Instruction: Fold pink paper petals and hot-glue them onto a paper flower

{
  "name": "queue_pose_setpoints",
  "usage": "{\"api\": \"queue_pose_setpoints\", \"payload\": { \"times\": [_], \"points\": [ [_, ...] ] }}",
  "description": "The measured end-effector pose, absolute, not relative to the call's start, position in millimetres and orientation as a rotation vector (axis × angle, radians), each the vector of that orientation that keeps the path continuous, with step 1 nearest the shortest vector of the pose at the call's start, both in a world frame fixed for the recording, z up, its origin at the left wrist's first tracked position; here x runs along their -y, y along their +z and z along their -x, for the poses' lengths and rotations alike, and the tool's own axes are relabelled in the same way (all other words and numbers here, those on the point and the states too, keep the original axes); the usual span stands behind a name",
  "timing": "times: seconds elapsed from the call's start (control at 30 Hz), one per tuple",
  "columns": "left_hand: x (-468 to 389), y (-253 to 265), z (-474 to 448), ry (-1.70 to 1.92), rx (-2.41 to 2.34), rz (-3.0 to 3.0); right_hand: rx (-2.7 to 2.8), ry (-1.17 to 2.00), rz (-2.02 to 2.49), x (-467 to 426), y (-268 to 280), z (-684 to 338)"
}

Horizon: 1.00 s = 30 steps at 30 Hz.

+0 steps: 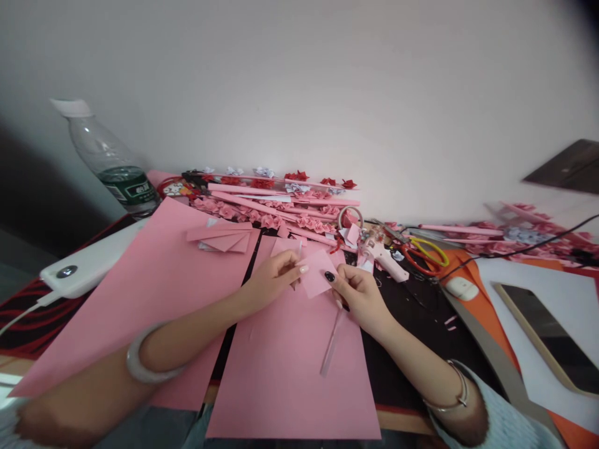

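Observation:
A small pink paper square point(316, 274) is held up over a large pink sheet point(290, 380) in the middle. My left hand point(276, 274) pinches its left edge between thumb and fingers. On the right edge, my right hand point(360, 293) closes with its dark-nailed thumb on top. Below the right hand a thin pale strip point(331, 346) slants down; whether that hand holds it I cannot tell. Left of my hands, a stack of folded pink paper pieces point(224, 238) rests on a second pink sheet point(163, 280).
Paper flowers point(266, 219) and rolled pink tubes line the wall. Right of my hands lie a glue gun point(386, 259), yellow-handled scissors point(433, 249), an earbud case point(462, 288) and a phone point(552, 337). A bottle point(112, 162) and a power bank point(93, 259) are at left.

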State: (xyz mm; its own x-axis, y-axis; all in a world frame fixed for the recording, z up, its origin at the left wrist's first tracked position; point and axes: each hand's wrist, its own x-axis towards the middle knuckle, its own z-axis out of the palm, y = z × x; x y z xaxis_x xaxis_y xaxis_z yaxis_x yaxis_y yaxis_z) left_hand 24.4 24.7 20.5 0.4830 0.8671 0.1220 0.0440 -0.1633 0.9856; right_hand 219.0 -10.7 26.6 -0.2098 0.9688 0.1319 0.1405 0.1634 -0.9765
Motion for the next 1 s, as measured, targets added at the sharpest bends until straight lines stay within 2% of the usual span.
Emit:
{"api": "queue_pose_setpoints", "payload": {
  "times": [0.23,0.4,0.5,0.63,0.83,1.0],
  "points": [
    [-17,20,-25,0.969,-0.764,-2.015,1.736,0.94,1.156,16,31,-215],
    [-14,15,-27,1.133,-0.682,-2.081,1.844,0.832,1.171,22,29,-211],
    [-13,13,-28,1.049,-0.614,-2.121,1.878,0.793,1.174,23,28,-210],
    [-11,19,-28,0.862,-0.571,-2.14,1.942,0.835,1.111,24,27,-209],
    [-11,22,-27,0.814,-0.536,-2.069,1.924,1.016,1.013,24,28,-209],
    [-10,24,-26,0.749,-0.535,-1.896,1.91,1.02,1.033,25,27,-210]
  ]
}}
